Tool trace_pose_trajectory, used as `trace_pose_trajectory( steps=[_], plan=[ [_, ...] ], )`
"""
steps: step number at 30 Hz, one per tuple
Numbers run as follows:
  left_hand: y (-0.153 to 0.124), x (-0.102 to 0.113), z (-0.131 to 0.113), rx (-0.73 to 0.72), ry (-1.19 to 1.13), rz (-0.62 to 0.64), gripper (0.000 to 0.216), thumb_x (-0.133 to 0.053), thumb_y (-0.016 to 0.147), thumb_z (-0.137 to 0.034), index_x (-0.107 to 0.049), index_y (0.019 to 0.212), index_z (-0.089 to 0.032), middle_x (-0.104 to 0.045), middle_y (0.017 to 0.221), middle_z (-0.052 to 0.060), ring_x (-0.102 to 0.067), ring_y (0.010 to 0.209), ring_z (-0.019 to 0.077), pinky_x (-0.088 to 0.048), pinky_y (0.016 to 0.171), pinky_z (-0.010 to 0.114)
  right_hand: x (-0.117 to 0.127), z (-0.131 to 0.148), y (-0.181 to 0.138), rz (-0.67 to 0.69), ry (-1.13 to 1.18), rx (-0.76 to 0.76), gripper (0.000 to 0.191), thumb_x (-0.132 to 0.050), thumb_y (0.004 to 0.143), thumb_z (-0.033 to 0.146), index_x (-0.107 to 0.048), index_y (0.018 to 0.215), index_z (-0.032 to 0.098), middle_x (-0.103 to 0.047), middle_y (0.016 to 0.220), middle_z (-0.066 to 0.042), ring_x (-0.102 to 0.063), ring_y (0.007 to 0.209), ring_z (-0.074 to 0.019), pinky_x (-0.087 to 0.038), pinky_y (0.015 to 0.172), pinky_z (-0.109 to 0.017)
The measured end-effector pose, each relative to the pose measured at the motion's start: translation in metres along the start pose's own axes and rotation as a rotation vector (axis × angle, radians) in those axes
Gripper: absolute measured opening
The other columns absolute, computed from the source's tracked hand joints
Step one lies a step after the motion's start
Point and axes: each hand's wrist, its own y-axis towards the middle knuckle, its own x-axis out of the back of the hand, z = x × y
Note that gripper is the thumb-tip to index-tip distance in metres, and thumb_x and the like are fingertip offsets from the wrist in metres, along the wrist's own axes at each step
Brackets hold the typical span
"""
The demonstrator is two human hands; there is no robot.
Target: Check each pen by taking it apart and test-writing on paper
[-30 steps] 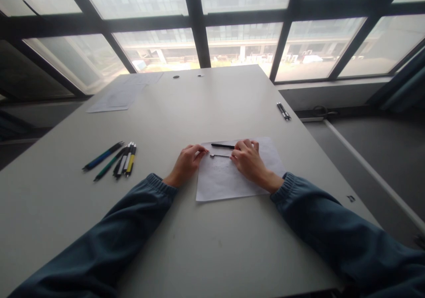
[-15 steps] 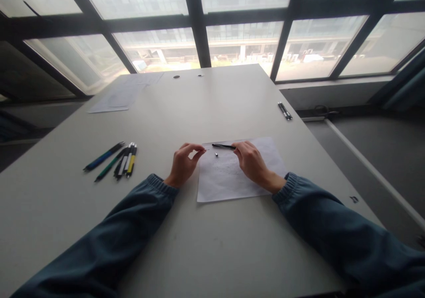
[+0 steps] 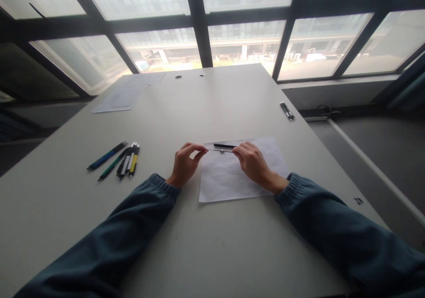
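Note:
My left hand is closed in a pinch at the left edge of a white sheet of paper; the tiny piece at its fingertips is too small to name. From the right, my right hand pinches a thin dark pen refill, whose far end reaches toward the left fingertips. Just beyond the refill is a black pen barrel, its right end hidden behind my right fingers. A small silvery pen tip shows by the refill, over the paper.
Several pens, among them a blue pen, a green pen and a yellow pen, lie to the left. Two pens lie near the right edge. Papers are at the far left; a small dark piece lies near right.
The refill and the black barrel now show apart, where they were close together in my right hand. The refill's end has come nearer my left fingertips. The view has shifted slightly.

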Motion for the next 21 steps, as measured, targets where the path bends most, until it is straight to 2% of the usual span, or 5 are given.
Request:
trace_pose_trajectory(
  steps=[7,15,21],
  plan=[
    [0.0005,0.0015,-0.0011,-0.037,-0.028,0.033,0.008,-0.07,0.09,-0.029,-0.075,0.088,-0.022,-0.073,0.089,0.003,-0.068,0.083,0.0164,-0.056,0.081,0.032,0.0,0.0009,0.0,0.009,-0.029,0.012,0.027,-0.045,0.101,0.015,-0.071,0.097,0.018,-0.067,0.089,-0.007,-0.055,0.089,-0.0216,-0.042,0.085,-0.033],
    [-0.0003,0.0009,0.0014,0.004,0.02,-0.001,0.014,-0.07,0.09,-0.034,-0.075,0.087,-0.022,-0.073,0.088,0.003,-0.067,0.083,0.0169,-0.056,0.081,0.033,-0.0004,-0.0007,-0.0012,-0.009,-0.038,-0.021,0.027,-0.044,0.1,0.014,-0.071,0.096,0.019,-0.067,0.09,-0.008,-0.057,0.09,-0.0222,-0.043,0.085,-0.034],
    [0.0002,0.0012,-0.0004,-0.027,-0.013,0.014,0.009,-0.07,0.09,-0.031,-0.075,0.088,-0.023,-0.072,0.088,0.003,-0.066,0.082,0.0162,-0.056,0.081,0.032,-0.0002,0.0005,-0.0007,0.004,-0.037,0.003,0.027,-0.045,0.101,0.016,-0.071,0.095,0.019,-0.067,0.088,-0.007,-0.056,0.088,-0.0215,-0.042,0.084,-0.033]
  ],
)
